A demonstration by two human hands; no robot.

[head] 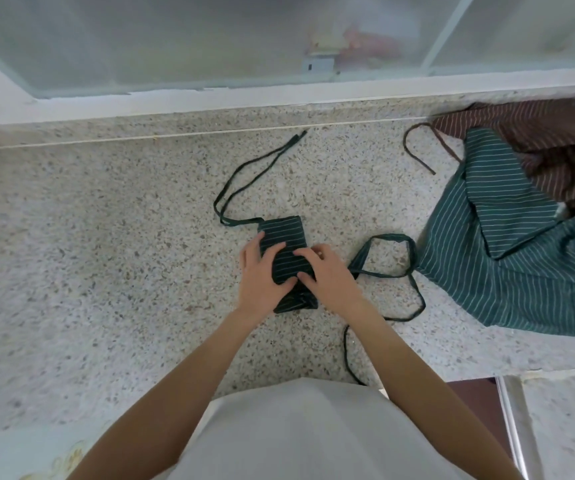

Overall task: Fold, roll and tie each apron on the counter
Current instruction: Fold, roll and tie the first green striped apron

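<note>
**Both hands on the dark green roll, ties yet to be knotted**

White cloth across the person's front fills the bottom of the view, and two bare forearms reach out from it over the speckled worktop [106, 271].

Going left to right: the left hand [261, 275] lies on the near-left side of the rolled apron [284, 251], fingers curved over the cloth and thumb pressing into it, so its grip is closed on the roll. The roll sits mid-worktop, tight and narrow. One long tie [254, 174] trails away from its far end toward the back wall. The right hand [327, 275] touches the left across the roll, fingers bent down on the fabric, clamped on it too. A second tie [388, 271] loops off to the right and down toward the worktop edge.

Further right lies a teal striped apron [507, 265], unfolded, and behind it a brown striped apron [538, 140], crumpled.

I'd judge the cloth light, soft and springy: let go and the roll loosens. One hand should pin its middle while the other takes a tie near its root.
</note>
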